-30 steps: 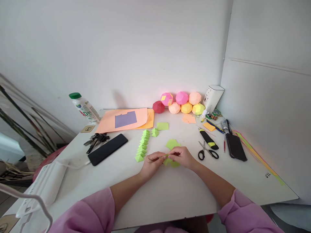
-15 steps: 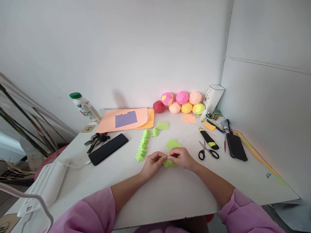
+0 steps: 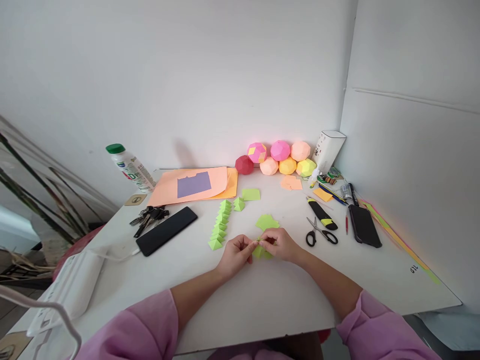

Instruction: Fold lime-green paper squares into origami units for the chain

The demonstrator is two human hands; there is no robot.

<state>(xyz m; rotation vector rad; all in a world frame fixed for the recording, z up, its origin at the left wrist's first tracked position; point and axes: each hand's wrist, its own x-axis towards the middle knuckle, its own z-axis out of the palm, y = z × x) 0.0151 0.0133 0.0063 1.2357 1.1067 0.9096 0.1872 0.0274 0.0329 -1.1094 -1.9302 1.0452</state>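
Note:
My left hand (image 3: 237, 254) and my right hand (image 3: 278, 243) meet fingertip to fingertip over the table, both closed in a pinch on a small piece of green paper, mostly covered by the fingers. Just below the fingertips lie more green paper pieces (image 3: 262, 252). Beyond my right hand is a loose pile of flat green paper (image 3: 267, 221). Left of my hands runs a row of folded green paper pyramids (image 3: 220, 226), with a single pyramid (image 3: 239, 204) beside its far end. A green paper rectangle (image 3: 251, 194) lies behind them.
Several faceted paper balls (image 3: 280, 150) are stacked against the wall. Scissors (image 3: 315, 234), a utility knife (image 3: 321, 214) and a phone (image 3: 364, 226) lie to the right. On the left are a black power bank (image 3: 167, 231), keys (image 3: 150, 216), a bottle (image 3: 131, 169) and orange sheets (image 3: 165, 187).
My fingers have shifted slightly around the green paper, with the left fingers curling a little lower. The view has moved very slightly; the things on the table lie as before.

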